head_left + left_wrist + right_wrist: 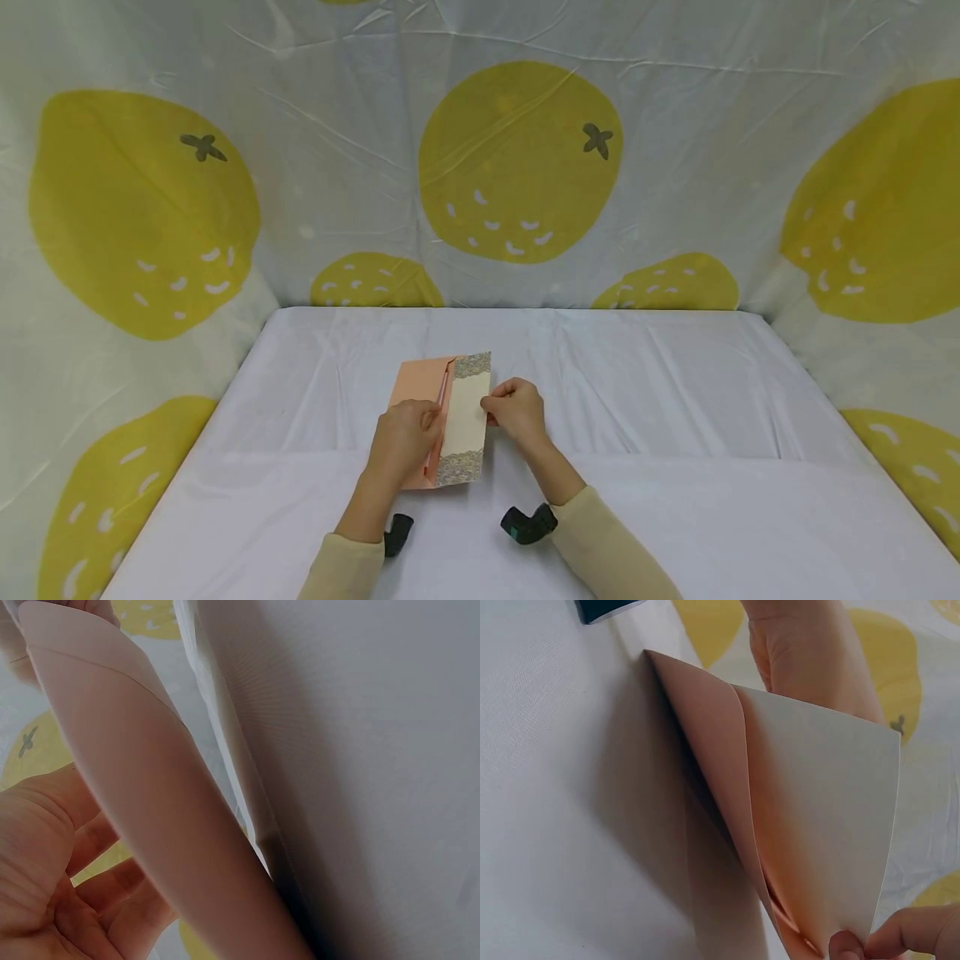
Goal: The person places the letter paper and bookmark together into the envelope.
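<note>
A peach paper envelope [420, 379] is held slightly raised over the white cloth, with a dark slit along its right side. Beyond the slit extends a cream card [467, 412] with grey patterned bands at both ends; whether it is joined to the envelope I cannot tell. My left hand [403, 433] grips the envelope beside the slit, its thumb hidden in the left wrist view. With thumb and fingertip, my right hand [519, 412] pinches the card's right edge. The right wrist view shows the card's plain pale back [825, 787] and the envelope's curved peach side [705, 712].
White cloth [675, 500] with creases covers the table. Curtains printed with yellow lemons [521, 162] stand at the back and both sides. A black wrist device [528, 525] sits by the right wrist, another [398, 535] by the left.
</note>
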A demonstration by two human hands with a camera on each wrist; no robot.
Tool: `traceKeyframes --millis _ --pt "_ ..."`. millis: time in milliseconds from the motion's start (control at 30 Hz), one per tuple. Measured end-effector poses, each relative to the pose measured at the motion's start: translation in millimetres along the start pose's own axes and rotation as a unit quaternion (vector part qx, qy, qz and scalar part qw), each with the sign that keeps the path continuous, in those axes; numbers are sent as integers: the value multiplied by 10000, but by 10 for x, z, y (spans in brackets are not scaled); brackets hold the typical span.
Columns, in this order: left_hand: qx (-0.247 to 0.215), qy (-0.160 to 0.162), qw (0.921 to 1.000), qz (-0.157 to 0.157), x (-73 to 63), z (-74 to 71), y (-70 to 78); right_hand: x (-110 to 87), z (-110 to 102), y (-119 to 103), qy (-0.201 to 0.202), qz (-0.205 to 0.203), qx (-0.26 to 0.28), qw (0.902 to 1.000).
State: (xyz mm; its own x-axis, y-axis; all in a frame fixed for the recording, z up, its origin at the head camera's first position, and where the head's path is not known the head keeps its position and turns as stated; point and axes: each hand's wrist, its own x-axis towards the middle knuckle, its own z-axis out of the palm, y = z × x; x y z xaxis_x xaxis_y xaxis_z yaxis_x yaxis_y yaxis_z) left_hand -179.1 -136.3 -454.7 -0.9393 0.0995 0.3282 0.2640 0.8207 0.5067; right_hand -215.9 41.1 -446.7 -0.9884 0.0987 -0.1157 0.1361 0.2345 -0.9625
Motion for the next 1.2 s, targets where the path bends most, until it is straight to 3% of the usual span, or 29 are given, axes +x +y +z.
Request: traceKeyframes --millis 133,400,1200 --pt "-9 -2 10000 -19 17 -2 6 16 55 -19 7 -47 -230 9997" --pt "-119 -250 9989 -382 45 -32 37 32 143 -45 -26 -87 -385 9992" --pt "-39 -290 9990 -347 139 -46 62 70 342 -114 -335 -10 -102 9994"
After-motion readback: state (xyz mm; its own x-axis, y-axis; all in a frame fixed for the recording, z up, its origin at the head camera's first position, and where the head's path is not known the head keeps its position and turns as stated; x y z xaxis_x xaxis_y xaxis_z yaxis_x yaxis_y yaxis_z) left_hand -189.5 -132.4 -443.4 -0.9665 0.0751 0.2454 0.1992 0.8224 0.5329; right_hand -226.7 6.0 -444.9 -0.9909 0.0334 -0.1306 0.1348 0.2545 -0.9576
